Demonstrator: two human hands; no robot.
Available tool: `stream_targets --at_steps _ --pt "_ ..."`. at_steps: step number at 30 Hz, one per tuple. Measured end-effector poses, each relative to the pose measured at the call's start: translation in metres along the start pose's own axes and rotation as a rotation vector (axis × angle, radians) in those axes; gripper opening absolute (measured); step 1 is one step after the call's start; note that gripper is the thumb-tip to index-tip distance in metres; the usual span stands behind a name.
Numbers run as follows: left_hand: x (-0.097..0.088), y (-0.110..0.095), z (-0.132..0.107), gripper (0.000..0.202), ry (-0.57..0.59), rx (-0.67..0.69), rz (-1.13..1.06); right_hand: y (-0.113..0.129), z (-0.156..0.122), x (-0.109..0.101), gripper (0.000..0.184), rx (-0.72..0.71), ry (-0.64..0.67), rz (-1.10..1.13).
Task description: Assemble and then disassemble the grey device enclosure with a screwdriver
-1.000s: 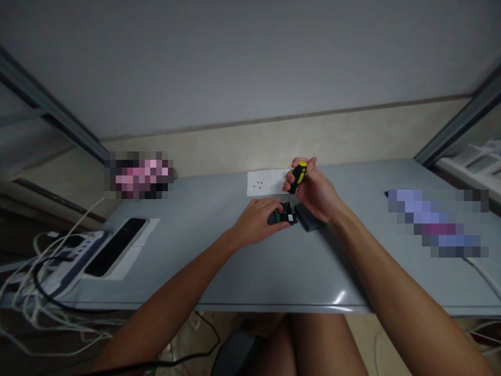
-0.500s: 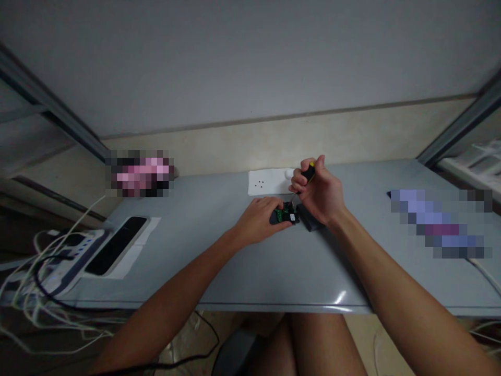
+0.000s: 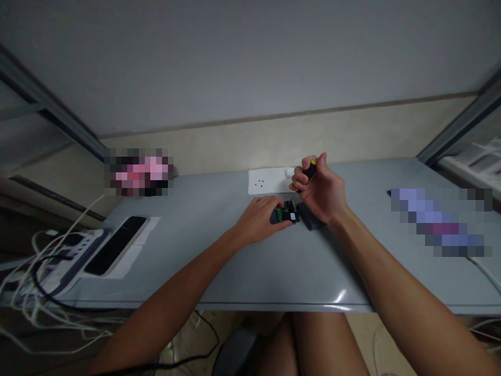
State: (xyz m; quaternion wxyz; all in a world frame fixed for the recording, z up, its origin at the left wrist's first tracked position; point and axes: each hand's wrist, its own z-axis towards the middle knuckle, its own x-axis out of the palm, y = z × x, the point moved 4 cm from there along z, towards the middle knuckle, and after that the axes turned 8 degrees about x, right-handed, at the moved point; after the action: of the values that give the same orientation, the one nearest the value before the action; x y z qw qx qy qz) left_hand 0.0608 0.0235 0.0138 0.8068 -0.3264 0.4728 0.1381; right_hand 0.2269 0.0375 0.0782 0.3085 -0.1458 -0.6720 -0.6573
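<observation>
My left hand (image 3: pixel 258 219) is closed around a small black device (image 3: pixel 285 214) with a green circuit board showing, and pins it to the grey table (image 3: pixel 250 266). My right hand (image 3: pixel 321 190) is wrapped round a screwdriver (image 3: pixel 309 171) with a black and yellow handle, held nearly upright. Its thin shaft points down into the device. A dark flat cover piece (image 3: pixel 311 219) lies just right of the device, partly under my right hand.
A white sheet of paper (image 3: pixel 266 181) with a few tiny dark specks lies behind my hands. A black phone (image 3: pixel 115 245) rests on white paper at the left, beside a power strip (image 3: pixel 70 256) and tangled cables. Blurred patches sit at the far left and right.
My right hand has closed further over the screwdriver handle and turned slightly, so less of the yellow shows. My left hand and the device have stayed in place.
</observation>
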Motion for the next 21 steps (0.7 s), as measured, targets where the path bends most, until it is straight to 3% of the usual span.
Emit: stream_targets --at_steps 6,13,21 --pt "0.0005 0.0004 -0.0005 0.044 -0.010 0.012 -0.016 -0.0006 -0.0014 0.0013 0.046 0.070 -0.030 0.117" --pt "-0.0010 -0.0027 -0.0010 0.030 -0.030 0.010 0.004 -0.0030 -0.0006 0.0029 0.045 0.044 0.018 0.069" --pt "-0.0002 0.0009 -0.0034 0.014 -0.170 0.081 0.055 0.0045 -0.0039 0.0037 0.045 0.035 -0.029 0.144"
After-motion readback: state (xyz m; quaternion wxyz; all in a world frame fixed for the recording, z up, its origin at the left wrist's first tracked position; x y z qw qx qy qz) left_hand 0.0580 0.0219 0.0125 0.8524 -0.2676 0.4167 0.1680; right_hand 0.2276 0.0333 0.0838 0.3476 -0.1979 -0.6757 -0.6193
